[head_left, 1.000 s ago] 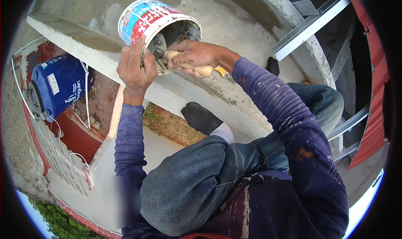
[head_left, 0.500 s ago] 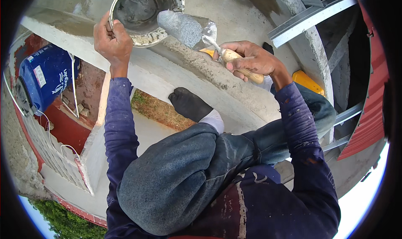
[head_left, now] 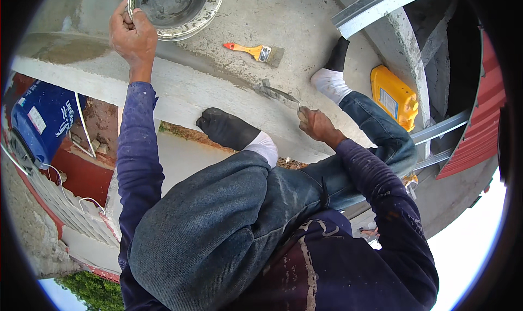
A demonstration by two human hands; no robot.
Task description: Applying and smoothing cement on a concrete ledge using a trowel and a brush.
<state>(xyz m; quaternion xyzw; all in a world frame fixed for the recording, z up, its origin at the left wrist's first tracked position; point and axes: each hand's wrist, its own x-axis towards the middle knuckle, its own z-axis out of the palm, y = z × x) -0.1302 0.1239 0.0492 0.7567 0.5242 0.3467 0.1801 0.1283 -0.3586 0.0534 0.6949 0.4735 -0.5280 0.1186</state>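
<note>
Fingers of the left hand [head_left: 136, 38] are clamping the bucket [head_left: 207, 17], those of the right hand [head_left: 320, 127] the trowel [head_left: 282, 94]; shallow strokes are probably suiting the ledge [head_left: 223, 96]

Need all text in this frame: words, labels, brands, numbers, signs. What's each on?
Wording not copied here, locations only:
Blue tank: large white lettering.
Same tank: white label, print too small to read.
Yellow jug: pale label, print too small to read.
Right sleeve: faint marks near the upper arm, too blurred to read.
</note>
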